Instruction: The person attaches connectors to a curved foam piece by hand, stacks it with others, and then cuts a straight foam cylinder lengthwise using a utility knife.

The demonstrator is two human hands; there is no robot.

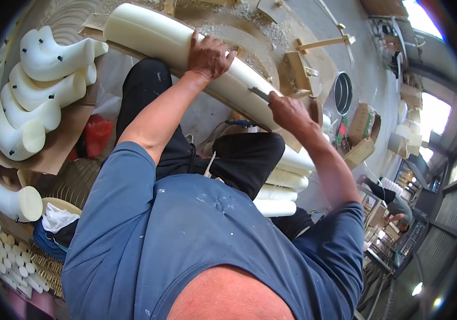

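A long, cream-white, slightly curved cylinder (151, 31) lies across the work surface in front of me. My left hand (210, 56) is on top of it near the middle, fingers curled over its far side. Closer to the cylinder's right end, my right hand (292, 113) is closed round a putty knife (259, 94). Its grey blade points left and rests against the white surface; its handle is hidden in my fist.
Shavings (271, 26) litter the wooden bench beyond the cylinder. Curved white pipe-like pieces (58, 53) are stacked on cardboard at left. More white cylinders (276, 192) lie by my knee. A round metal tin (342, 93) and an open carton (364, 125) stand right. Another person (396, 205) bends over farther off.
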